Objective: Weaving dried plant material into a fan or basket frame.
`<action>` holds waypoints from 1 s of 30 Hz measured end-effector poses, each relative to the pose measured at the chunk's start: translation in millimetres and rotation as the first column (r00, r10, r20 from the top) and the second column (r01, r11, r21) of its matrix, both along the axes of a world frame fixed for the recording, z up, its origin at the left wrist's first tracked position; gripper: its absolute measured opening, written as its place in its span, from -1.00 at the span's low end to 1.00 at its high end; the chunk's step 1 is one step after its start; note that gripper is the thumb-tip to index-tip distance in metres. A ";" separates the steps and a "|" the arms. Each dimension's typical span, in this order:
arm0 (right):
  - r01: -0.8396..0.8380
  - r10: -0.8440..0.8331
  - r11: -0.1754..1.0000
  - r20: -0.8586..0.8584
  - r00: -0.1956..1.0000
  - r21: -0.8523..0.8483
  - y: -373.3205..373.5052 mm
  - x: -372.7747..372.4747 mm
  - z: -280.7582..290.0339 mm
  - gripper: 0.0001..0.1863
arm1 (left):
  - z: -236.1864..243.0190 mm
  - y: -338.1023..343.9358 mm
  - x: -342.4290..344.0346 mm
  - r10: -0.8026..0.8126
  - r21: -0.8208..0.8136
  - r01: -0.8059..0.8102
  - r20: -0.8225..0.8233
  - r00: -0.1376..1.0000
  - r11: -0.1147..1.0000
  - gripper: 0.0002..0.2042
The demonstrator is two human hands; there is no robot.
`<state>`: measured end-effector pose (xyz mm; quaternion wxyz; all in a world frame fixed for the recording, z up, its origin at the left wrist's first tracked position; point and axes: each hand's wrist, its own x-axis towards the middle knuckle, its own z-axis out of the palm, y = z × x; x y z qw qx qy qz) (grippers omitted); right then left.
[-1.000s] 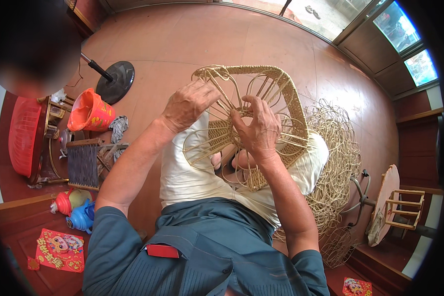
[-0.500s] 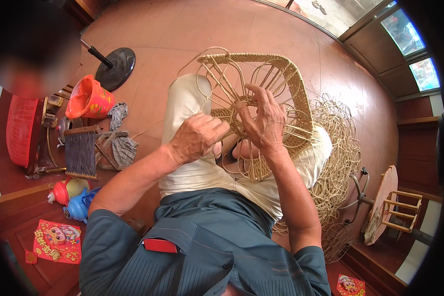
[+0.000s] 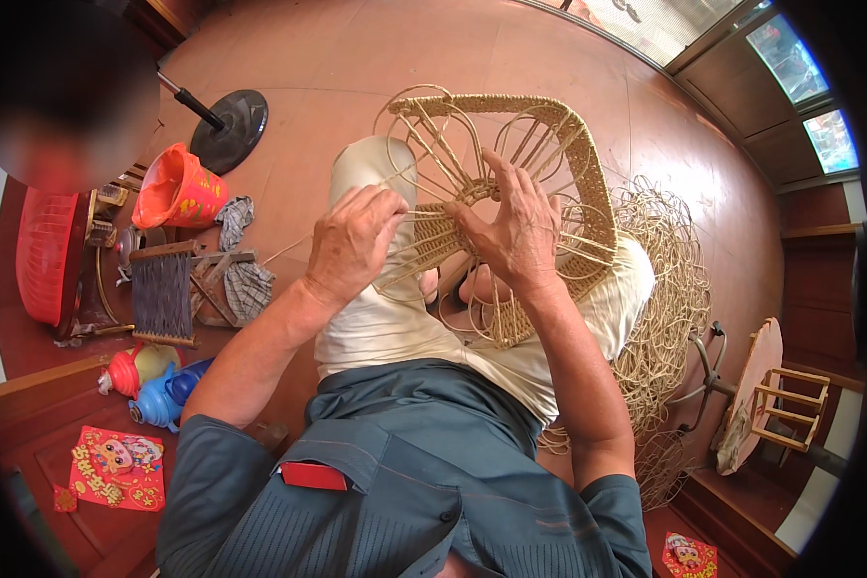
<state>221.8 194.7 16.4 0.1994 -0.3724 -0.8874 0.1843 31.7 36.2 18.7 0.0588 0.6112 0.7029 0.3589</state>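
Observation:
A half-woven frame of tan cord [image 3: 593, 173] rests on my lap, with a plaited rim, woven bands and loose loops radiating from a small central ring. My left hand [image 3: 356, 241] is closed at the frame's left side, pinching a thin tan strand. My right hand [image 3: 515, 231] grips the ring, thumb at its left and bent fingers over it. My cream-trousered knees support the piece from below.
A tangled cord heap [image 3: 669, 299] lies right of my leg. To the left are a red bucket [image 3: 175, 188], a folded stool [image 3: 161, 299], thermoses [image 3: 159, 395], a cloth and a red tub [image 3: 43, 250]. A black stand base [image 3: 228, 130] is behind. At right stands a round board [image 3: 747, 395].
My left hand left the frame's upper left, dropped lower, then rose slightly and moved left with a strand. My right hand stays on the central ring; the frame sits a little higher.

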 end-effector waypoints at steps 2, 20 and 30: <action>-0.003 0.003 1.000 -0.008 1.000 -0.005 -0.2 -0.2 -0.1 -0.08 | -3.8 0.7 -4.4 -0.005 -0.020 0.001 -0.200 0.980 1.000 -0.81; -0.001 0.003 0.999 -0.071 0.997 0.033 2.5 2.0 -5.2 -0.18 | -16.7 0.3 10.0 -0.024 0.078 0.082 -0.566 0.824 0.994 -0.83; -0.085 0.086 0.995 -0.001 0.996 -0.054 10.2 13.0 0.6 -0.14 | -3.7 -12.7 67.3 -0.254 -0.010 0.255 -0.143 0.957 0.967 -0.86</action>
